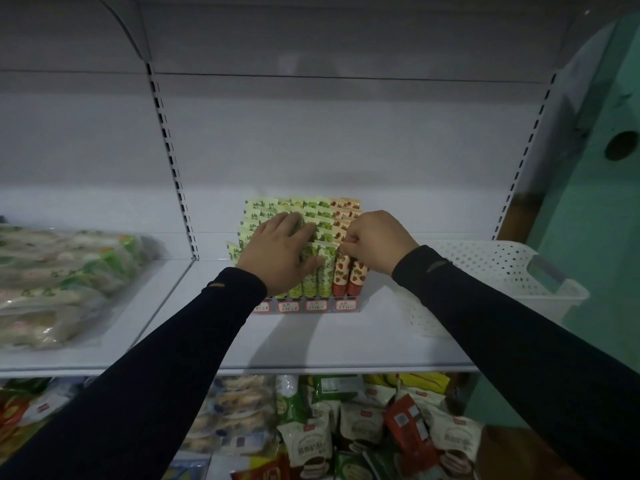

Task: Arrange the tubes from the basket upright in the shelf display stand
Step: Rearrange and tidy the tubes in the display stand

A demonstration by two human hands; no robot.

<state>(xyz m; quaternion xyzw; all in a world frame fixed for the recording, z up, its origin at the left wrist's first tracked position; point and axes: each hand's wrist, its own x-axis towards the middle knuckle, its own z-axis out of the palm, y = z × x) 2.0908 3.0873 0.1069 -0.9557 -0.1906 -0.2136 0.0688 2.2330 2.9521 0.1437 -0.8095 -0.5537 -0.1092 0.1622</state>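
Note:
A clear display stand with price labels along its front sits on the white shelf. Several tubes stand upright in it, green ones in the left and middle rows and red strawberry ones at the right. My left hand lies flat over the tops of the green tubes, fingers spread. My right hand pinches the flat top of a front red tube. The white perforated basket stands to the right on the same shelf; its inside is hidden.
Clear bags of packaged goods fill the shelf bay at the left. The shelf below holds several snack packets. A teal wall borders the right. Bare shelf lies in front of the stand.

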